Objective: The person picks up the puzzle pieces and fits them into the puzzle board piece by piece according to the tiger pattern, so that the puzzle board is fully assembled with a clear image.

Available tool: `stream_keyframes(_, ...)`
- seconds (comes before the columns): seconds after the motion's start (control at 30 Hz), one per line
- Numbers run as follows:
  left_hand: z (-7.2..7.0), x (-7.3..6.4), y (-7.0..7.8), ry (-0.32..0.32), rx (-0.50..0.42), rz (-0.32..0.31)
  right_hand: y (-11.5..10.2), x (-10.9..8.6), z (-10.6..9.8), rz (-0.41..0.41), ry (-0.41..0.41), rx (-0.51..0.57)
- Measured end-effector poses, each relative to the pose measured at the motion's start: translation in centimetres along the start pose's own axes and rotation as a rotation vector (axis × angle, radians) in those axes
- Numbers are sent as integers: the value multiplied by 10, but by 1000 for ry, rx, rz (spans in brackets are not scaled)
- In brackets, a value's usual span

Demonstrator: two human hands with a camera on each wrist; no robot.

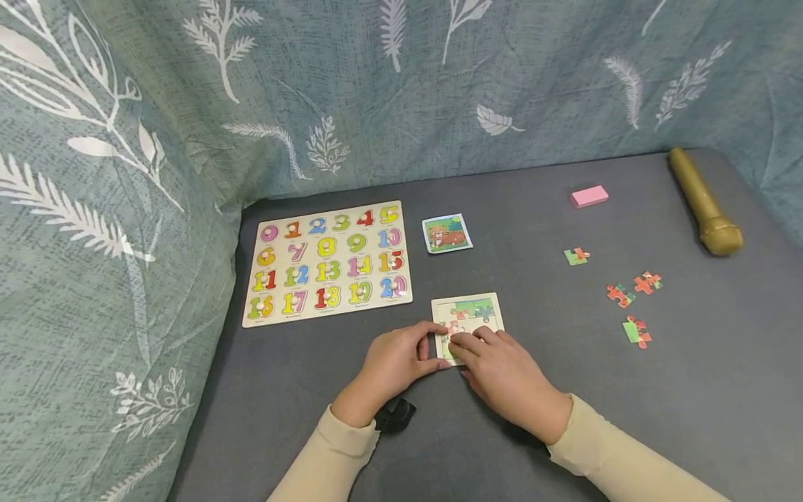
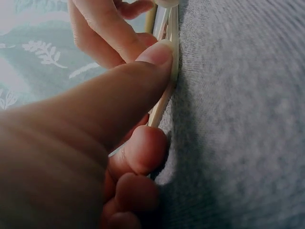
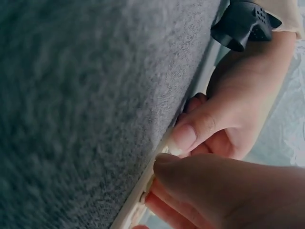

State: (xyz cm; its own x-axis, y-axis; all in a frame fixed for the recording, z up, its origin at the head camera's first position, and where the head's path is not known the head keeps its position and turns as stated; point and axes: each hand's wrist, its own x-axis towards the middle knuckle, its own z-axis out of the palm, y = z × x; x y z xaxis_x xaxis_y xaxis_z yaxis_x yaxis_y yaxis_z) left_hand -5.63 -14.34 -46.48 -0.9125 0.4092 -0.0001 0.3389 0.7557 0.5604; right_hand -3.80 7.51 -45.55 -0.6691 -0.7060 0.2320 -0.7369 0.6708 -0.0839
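A small square puzzle board lies on the dark table in front of me, with several green and orange jigsaw pieces set in its frame. My left hand grips the board's left side, thumb at the near left corner and fingers along the edge. In the left wrist view its thumb lies against the board's pale edge. Fingertips of my right hand press on the pieces in the board's lower part, hiding much of it. The right thumb touches the near edge, close to the left thumb.
Several loose jigsaw pieces lie to the right. Behind the board is a picture card; left of that, a wooden number board. A pink eraser-like block and a gold microphone-shaped object lie farther back. A patterned curtain hangs behind.
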Motion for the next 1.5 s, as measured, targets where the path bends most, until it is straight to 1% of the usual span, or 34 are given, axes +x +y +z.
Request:
stream_keyframes(0.3,0,0,-2,4,7,10,1,-2,-1,27,-28,99)
stream_keyframes(0.5,1,1,0,-6,7,4,3,-5,-1,13,-34,104)
stream_keyframes(0.6,1,1,0,-9,16,5,2,-6,0,20,-37,110)
stream_keyframes(0.77,1,2,2,-17,29,0,0,-8,-1,34,-62,94)
stream_keyframes(0.87,0,2,2,-22,34,-1,-3,-9,-3,38,-84,61)
stream_keyframes(0.97,0,1,2,-18,36,8,-9,-9,-3,46,-95,9)
stream_keyframes(1.1,1,0,2,1,47,32,-22,-8,-2,55,-109,-76)
stream_keyframes(1.23,-1,-2,2,19,74,58,-34,-6,0,77,-123,-132)
stream_keyframes(1.33,-1,-3,3,25,89,75,-36,-4,0,103,-127,-122)
stream_keyframes(1.5,1,-3,2,26,88,82,-33,-4,-1,134,-111,-70)
